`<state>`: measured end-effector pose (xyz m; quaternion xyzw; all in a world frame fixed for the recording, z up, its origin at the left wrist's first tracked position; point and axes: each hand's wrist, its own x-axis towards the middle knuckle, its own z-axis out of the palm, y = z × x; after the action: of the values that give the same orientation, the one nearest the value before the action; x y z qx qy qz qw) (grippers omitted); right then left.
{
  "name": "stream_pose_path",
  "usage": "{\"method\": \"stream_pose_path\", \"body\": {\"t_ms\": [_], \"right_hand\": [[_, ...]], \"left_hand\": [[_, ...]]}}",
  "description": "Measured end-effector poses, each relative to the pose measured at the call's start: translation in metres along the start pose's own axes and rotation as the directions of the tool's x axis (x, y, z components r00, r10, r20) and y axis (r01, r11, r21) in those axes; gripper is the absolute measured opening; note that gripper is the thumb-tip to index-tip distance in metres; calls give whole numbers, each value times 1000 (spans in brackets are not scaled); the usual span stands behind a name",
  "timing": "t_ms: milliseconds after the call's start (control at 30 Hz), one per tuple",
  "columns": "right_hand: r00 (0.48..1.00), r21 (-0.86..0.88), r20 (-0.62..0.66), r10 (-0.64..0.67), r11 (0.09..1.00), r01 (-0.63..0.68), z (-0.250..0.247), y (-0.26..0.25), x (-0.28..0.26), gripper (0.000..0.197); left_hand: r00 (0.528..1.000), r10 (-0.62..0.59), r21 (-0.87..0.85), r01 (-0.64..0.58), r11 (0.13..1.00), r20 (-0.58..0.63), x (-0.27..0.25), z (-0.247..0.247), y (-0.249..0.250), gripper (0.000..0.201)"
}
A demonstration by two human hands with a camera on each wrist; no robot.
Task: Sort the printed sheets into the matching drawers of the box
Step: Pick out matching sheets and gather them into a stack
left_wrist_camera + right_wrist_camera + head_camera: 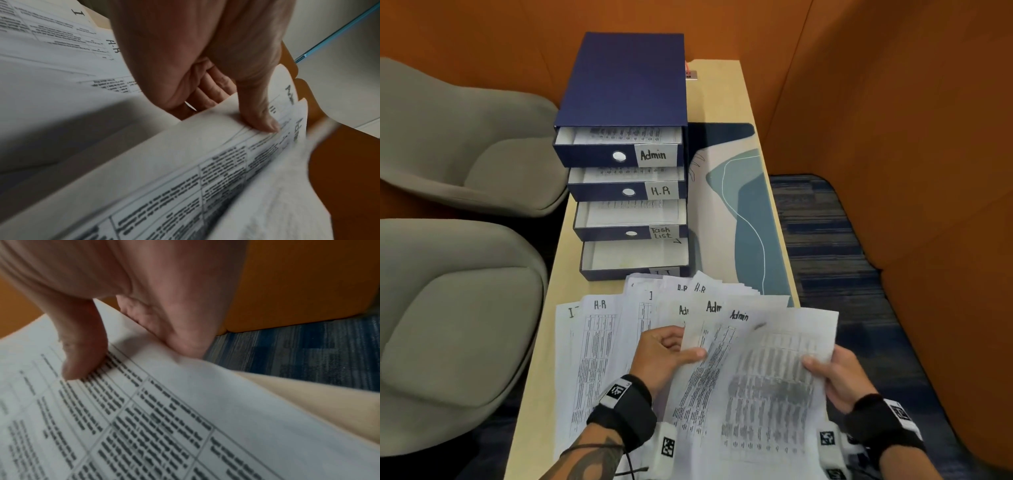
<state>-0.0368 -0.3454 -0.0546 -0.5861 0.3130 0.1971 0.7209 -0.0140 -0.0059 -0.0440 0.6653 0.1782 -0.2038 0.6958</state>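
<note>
on the table (pixel 541 359), close to me, the loose sheets (pixel 599 359) lie fanned out, overlapping, with handwritten headings i can read on several: "h.r", "admin", and an "i" at the far left edge. my left hand (pixel 664 356) sits over the middle of the fan, thumb laid flat on top of a sheet headed "admin" and the other fingers curled under its edge, so the paper is pinched between them; the left wrist view (pixel 207 68) shows the same thing, thumb tip pressing down on the raised edge, fingers tucked beneath. my right hand (pixel 839 380) grips the top admin sheet (pixel 767 383) at its right edge, thumb on the printed face, fingers hidden behind the paper; the right wrist view (pixel 131 293) confirms the thumb pressed on the table print, the paper lifted off the table there. that sheet looks blurred.

beyond the sheets stands the box (pixel 625 85), dark blue, with four drawers all pulled out in steps. from the top they read "admin" (pixel 619 154), "h.r" (pixel 628 190) and "task list" (pixel 631 231); the bottom drawer (pixel 635 260) has its label mostly hidden by the papers. the top three each hold printed paper; i see none in the bottom one. right of the box lies a patterned mat (pixel 743 212). two grey chairs (pixel 458 308) stand to the left, an orange wall (pixel 893 102) around, blue carpet (pixel 822 240) on the right.
</note>
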Motion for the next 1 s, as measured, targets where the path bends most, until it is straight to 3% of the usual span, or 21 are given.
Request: {"method": "stream_pose_path", "body": {"t_ms": [133,233,333,433,600,667,700,733,767,800,833,933,967,1000], "right_hand": [[998,5,49,28,1000,-28,12,2,7,51],[999,-9,53,13,1000,-12,10,-2,8,44],[995,-14,100,-1,1000,3,11,-8,11,46],[994,33,109,-10,999,6,12,-11,18,47],[992,33,124,-14,999,10,2,-14,24,44],[996,33,86,-21,999,19,-5,-14,26,46],[997,42,71,-16,999,13,-10,-13,27,48],[998,51,60,-7,999,4,-14,-13,28,52],[999,60,47,0,998,-3,-18,-13,29,57],[999,69,35,6,998,-8,-22,-12,29,62],[1000,76,29,9,997,-11,-23,-12,28,66],[999,87,45,31,996,-35,-21,-11,22,60],[998,80,55,42,996,-47,-20,-11,18,55],[996,72,74,52,996,-57,-19,-12,14,52]], "left_hand": [[1000,-23,-20,22,1000,-17,2,3,-8,40],[1000,-14,-30,14,999,-3,-2,3,-10,28],[992,-52,-6,53,999,111,-5,8,-15,22],[955,-58,-23,67,997,292,-7,18,-18,37],[932,-54,-90,92,992,359,-14,30,-19,42],[976,-45,-44,55,998,215,-13,33,-16,33],[998,-46,40,44,998,41,-10,33,-16,27],[982,-5,170,37,985,-187,-5,31,-18,23],[921,84,323,48,945,-382,1,27,-21,22],[863,182,454,60,889,-470,6,24,-27,23],[847,240,569,87,818,-474,11,21,-31,29],[917,190,806,191,560,-350,20,22,-40,62],[924,180,833,205,514,-338,23,23,-41,63],[923,166,826,217,521,-347,28,22,-42,60]]}}
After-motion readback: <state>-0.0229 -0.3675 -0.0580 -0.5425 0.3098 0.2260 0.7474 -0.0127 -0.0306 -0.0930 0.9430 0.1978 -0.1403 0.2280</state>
